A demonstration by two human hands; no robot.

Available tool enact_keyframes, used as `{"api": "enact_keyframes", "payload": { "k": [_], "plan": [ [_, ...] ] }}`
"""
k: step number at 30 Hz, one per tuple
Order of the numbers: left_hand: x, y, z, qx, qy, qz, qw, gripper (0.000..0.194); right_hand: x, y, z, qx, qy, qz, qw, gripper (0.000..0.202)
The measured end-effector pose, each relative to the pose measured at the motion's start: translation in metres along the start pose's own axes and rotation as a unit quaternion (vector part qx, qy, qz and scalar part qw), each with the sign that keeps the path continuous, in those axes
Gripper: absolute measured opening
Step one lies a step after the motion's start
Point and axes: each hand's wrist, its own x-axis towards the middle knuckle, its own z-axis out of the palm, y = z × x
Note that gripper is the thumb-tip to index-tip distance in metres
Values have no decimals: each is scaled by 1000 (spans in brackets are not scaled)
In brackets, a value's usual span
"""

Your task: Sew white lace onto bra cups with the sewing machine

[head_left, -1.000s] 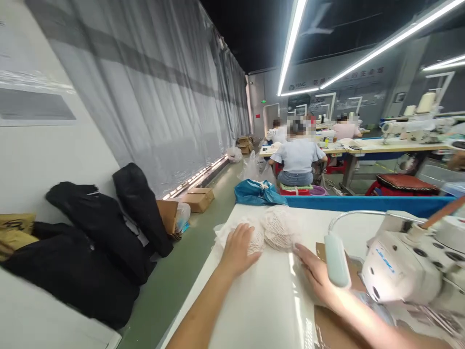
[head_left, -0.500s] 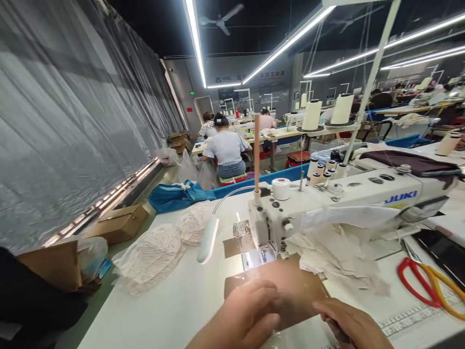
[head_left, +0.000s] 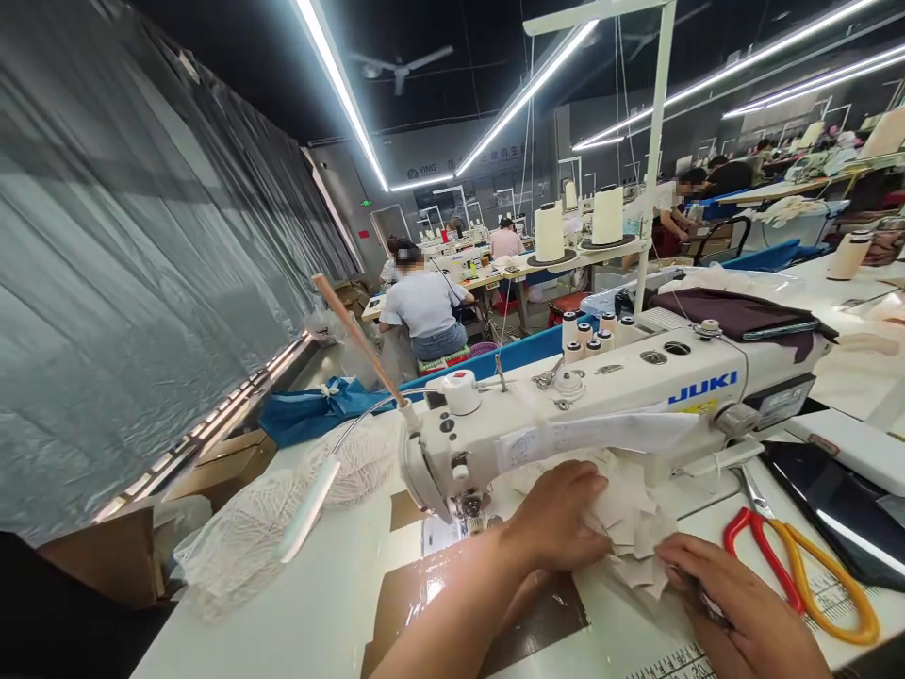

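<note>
My left hand (head_left: 566,519) reaches across the front of the white sewing machine (head_left: 608,396). Its fingers are curled on a loose pile of cream fabric pieces (head_left: 636,519) under the machine arm. At the pile's lower right edge is my right hand (head_left: 742,594), closed round a small dark metal tool (head_left: 715,608), mostly hidden in the palm. Its fingertips touch the cream fabric's edge. Beneath my left forearm, a brown plate (head_left: 544,622) lies on the white table (head_left: 318,604), in front of the needle area.
Scissors with red and orange handles (head_left: 798,556) lie right of my right hand, beside a black glossy panel (head_left: 834,500). A lamp (head_left: 311,509) hangs left of the needle. White yarn-like bundles (head_left: 233,556) sit on the left. People sit at machines beyond.
My left hand has moved from the brown plate rightward onto the cream fabric pile. My right hand has come up to the pile's edge. The view has turned right and tilted.
</note>
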Motion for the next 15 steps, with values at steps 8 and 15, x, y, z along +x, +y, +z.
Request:
{"api": "enact_keyframes", "payload": {
  "k": [8, 15],
  "plan": [
    [10, 5, -5, -27, 31, -22, 999, 31, 2, 11, 18, -9, -34, -5, 999, 37],
    [8, 6, -5, -141, 95, -41, 985, 34, 10, -2, 16, 17, -68, 11, 997, 62]
  ]
}}
